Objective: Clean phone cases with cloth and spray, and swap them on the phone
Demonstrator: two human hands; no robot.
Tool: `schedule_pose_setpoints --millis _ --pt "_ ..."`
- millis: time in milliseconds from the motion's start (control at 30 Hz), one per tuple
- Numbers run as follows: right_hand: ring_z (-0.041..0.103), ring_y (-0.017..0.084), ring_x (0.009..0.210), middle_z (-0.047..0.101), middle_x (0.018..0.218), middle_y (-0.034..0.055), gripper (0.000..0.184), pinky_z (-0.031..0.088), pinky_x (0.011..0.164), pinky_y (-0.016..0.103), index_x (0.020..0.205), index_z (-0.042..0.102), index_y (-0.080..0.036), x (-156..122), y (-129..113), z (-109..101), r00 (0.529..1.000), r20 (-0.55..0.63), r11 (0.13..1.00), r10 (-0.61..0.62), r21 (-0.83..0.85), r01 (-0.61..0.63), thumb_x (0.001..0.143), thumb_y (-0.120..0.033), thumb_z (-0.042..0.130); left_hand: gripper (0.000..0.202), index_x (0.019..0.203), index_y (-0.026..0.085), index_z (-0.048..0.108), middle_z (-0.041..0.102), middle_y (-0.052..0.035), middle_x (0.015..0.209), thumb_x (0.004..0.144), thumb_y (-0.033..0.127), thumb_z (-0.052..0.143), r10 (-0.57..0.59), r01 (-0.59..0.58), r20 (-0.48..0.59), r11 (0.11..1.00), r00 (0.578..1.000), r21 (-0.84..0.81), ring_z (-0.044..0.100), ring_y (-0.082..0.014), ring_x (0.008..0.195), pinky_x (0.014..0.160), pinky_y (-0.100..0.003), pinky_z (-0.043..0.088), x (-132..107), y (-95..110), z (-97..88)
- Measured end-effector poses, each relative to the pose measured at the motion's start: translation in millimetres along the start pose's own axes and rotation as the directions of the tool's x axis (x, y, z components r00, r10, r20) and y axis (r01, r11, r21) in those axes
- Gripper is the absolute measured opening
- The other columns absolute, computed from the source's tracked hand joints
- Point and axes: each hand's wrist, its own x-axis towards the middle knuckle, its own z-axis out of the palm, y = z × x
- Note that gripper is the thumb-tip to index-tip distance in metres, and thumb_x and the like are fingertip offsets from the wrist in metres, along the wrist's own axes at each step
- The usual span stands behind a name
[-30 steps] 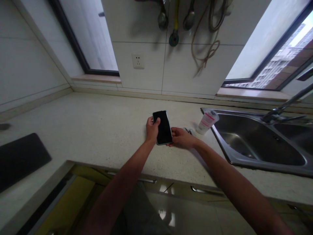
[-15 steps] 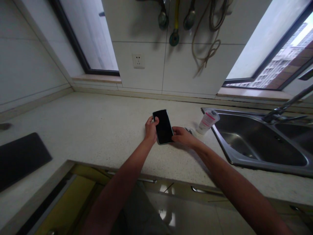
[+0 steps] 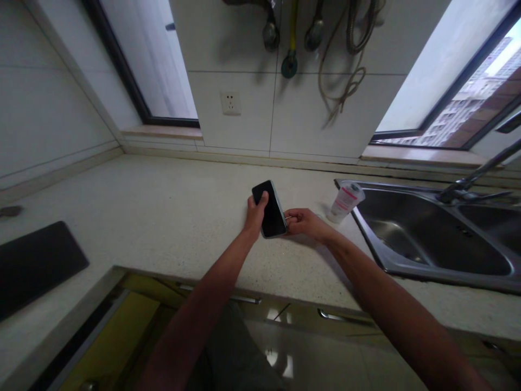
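A smartphone (image 3: 272, 216) with a dark screen is tilted just over the pale countertop. My left hand (image 3: 255, 214) grips it from the left side, thumb lying across the screen. At the phone's right edge is my right hand (image 3: 304, 224), its thumb and fingers pinched together. A thin, pale sliver shows between those fingertips and the phone's edge, too small to name. Beyond my right hand a clear plastic cup (image 3: 345, 202) with pink-red print stands beside the sink, looking slanted in this view.
To the right is a steel double sink (image 3: 423, 233) with a faucet (image 3: 459, 187). A black flat panel (image 3: 40, 266) lies on the counter (image 3: 183, 217) at far left, with a small dark object (image 3: 11, 210) behind it. Pipes and a wall socket (image 3: 230, 103) are on the tiled wall.
The phone has turned, its right edge now showing more. My left thumb has slid further over the screen. My right fingers have shifted from the phone's lower right corner to a pinch beside its edge.
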Motion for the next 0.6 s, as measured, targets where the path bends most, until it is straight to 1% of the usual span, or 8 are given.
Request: schedule_pose_setpoints --millis 67,133,200,267,333,433,533,600 --pt "0.064 0.015 0.065 0.072 0.072 0.0003 0.033 0.054 0.069 0.03 0.087 0.071 -0.019 1 1 -5 0.999 -0.043 1.0 -0.015 -0.007 0.015 0.057 -0.032 0.079 0.071 0.12 0.021 0.05 0.062 -0.0097 0.117 0.065 0.05 0.084 0.05 -0.054 0.035 0.989 0.998 0.14 0.06 -0.0236 0.108 0.096 -0.038 0.047 -7 -1 2.8" --pt "0.064 0.016 0.065 0.072 0.073 0.0006 0.029 0.054 0.068 0.031 0.083 0.071 -0.02 2 2 -9 0.994 -0.101 0.999 -0.042 -0.021 0.04 0.057 -0.031 0.078 0.096 0.133 0.022 0.044 0.058 -0.0121 0.128 0.053 0.041 0.092 0.086 -0.111 0.124 0.97 0.989 0.215 0.056 -0.0271 0.118 0.101 -0.041 0.045 -14 -1 3.9" --pt "0.064 0.016 0.065 0.073 0.072 0.0001 0.024 0.054 0.066 0.03 0.079 0.072 -0.021 3 3 -12 0.989 -0.137 0.998 -0.056 -0.031 0.052 0.057 -0.028 0.078 0.112 0.142 0.023 0.037 0.054 -0.0139 0.134 0.047 0.036 0.095 0.094 -0.137 0.191 0.963 0.977 0.232 0.053 -0.0298 0.124 0.104 -0.044 0.044 -19 -1 3.4" --pt "0.065 0.016 0.065 0.073 0.074 0.0 0.023 0.054 0.064 0.028 0.079 0.073 -0.021 4 4 -13 0.989 -0.137 0.998 -0.062 -0.026 0.059 0.057 -0.025 0.078 0.12 0.146 0.023 0.03 0.052 -0.0151 0.137 0.046 0.034 0.095 0.079 -0.127 0.216 0.967 0.973 0.219 0.051 -0.031 0.127 0.106 -0.045 0.043 -21 0 2.2" --pt "0.066 0.015 0.066 0.074 0.076 0.0006 0.026 0.054 0.064 0.027 0.083 0.074 -0.02 2 3 -12 0.99 -0.122 0.997 -0.074 -0.001 0.075 0.057 -0.024 0.078 0.121 0.148 0.023 0.027 0.053 -0.015 0.136 0.048 0.033 0.095 0.054 -0.098 0.235 0.978 0.971 0.183 0.052 -0.0306 0.127 0.107 -0.045 0.043 -21 1 1.2" --pt "0.069 0.016 0.071 0.076 0.084 0.0037 0.035 0.057 0.068 0.029 0.093 0.075 -0.019 0 0 -9 0.991 -0.112 0.994 -0.076 0.067 0.084 0.059 -0.025 0.08 0.112 0.143 0.025 0.031 0.058 -0.0113 0.126 0.051 0.032 0.094 0.003 -0.024 0.294 0.998 0.956 0.065 0.058 -0.0279 0.117 0.101 -0.046 0.048 -20 3 1.6" --pt "0.072 0.019 0.078 0.076 0.091 0.0062 0.041 0.06 0.075 0.034 0.099 0.074 -0.019 -1 -3 -5 0.991 -0.116 0.991 -0.063 0.114 0.076 0.061 -0.03 0.083 0.104 0.136 0.027 0.035 0.06 -0.006 0.113 0.049 0.027 0.092 -0.054 0.077 0.337 0.996 0.94 -0.055 0.062 -0.024 0.104 0.093 -0.046 0.052 -20 5 3.3" --pt "0.072 0.018 0.076 0.076 0.09 0.0053 0.041 0.06 0.075 0.034 0.099 0.074 -0.019 0 -2 -3 0.989 -0.12 0.99 -0.081 0.107 0.094 0.061 -0.031 0.083 0.102 0.132 0.027 0.036 0.059 -0.0036 0.108 0.047 0.023 0.091 -0.077 0.113 0.335 0.989 0.939 -0.091 0.061 -0.0225 0.101 0.092 -0.046 0.053 -20 7 4.1"
